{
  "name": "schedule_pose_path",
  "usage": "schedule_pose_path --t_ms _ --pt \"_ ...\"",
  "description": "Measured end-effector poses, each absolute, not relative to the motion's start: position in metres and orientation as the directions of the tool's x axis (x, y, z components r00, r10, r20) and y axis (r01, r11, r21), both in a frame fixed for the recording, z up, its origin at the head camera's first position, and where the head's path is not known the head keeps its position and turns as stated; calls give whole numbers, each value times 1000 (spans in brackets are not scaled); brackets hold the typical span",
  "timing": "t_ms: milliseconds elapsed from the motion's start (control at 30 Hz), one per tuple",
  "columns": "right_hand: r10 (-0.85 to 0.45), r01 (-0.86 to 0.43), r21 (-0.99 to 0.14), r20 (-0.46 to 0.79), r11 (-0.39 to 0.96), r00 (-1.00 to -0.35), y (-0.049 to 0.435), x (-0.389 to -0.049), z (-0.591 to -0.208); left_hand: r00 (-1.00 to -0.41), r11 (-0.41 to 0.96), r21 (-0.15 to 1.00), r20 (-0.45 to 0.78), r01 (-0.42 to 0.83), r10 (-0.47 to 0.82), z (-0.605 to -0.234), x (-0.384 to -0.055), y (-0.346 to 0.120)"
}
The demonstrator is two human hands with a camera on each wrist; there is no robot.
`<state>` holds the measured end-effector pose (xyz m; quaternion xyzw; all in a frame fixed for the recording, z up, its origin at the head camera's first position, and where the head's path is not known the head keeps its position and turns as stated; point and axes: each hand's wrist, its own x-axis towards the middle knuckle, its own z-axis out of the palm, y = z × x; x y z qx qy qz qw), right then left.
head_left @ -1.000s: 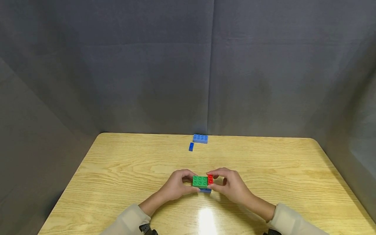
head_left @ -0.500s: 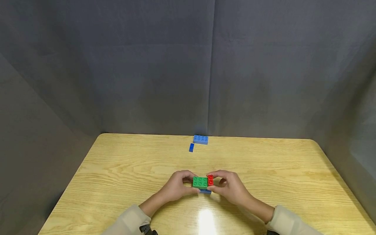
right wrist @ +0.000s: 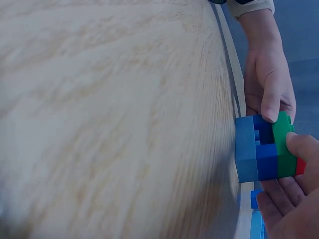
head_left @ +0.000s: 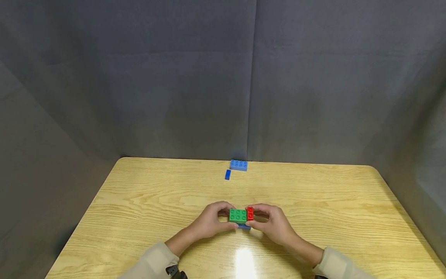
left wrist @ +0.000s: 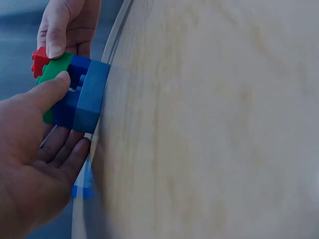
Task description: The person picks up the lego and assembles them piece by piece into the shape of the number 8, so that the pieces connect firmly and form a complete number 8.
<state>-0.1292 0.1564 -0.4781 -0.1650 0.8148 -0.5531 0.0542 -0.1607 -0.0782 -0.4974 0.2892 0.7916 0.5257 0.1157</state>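
A small stack of toy building bricks stands between both hands near the table's middle. Its base is a light blue brick (left wrist: 92, 97), bearing two dark blue bricks (right wrist: 267, 163) with a gap between them. Across these lies a green brick (head_left: 238, 215), studs up. A red two-stud brick (head_left: 250, 213) sits on the green one's right end. My left hand (head_left: 209, 221) holds the stack's left side, thumb against the green brick and the dark blue one below. My right hand (head_left: 277, 224) pinches the red brick at the right end, its thumb also reaching the green brick's side.
Toward the back edge of the wooden table (head_left: 156, 186) lie a light blue eight-stud brick (head_left: 238, 165) and a small dark blue brick (head_left: 228, 174) just in front of it. Grey cloth (head_left: 191, 97) hangs behind the table and at both sides.
The right fingers have shifted slightly around the red brick, the index finger now straighter. Otherwise the hands and the stack stay almost in place; the view drifts a little.
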Motion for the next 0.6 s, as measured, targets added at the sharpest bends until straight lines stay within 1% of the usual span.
schedule_pose_path --t_ms 133,233,300,367,467,600 --pt "-321 -202 -919 89 337 -943 152 -124 -466 -776 267 909 89 320 625 -482 -158 -81" --pt "-317 -206 -913 91 352 -944 152 -125 -465 -768 247 933 47 262 639 -465 -156 -85" --pt "-315 -216 -908 99 360 -944 155 -128 -475 -786 241 938 50 249 616 -459 -157 -87" --pt "-313 -220 -906 104 362 -944 156 -130 -479 -819 240 940 66 243 571 -461 -163 -89" --pt "-308 -220 -905 106 365 -946 156 -130 -480 -865 255 925 128 280 485 -471 -176 -91" --pt "-305 -210 -910 99 358 -947 156 -129 -480 -884 240 919 189 312 428 -482 -196 -93"
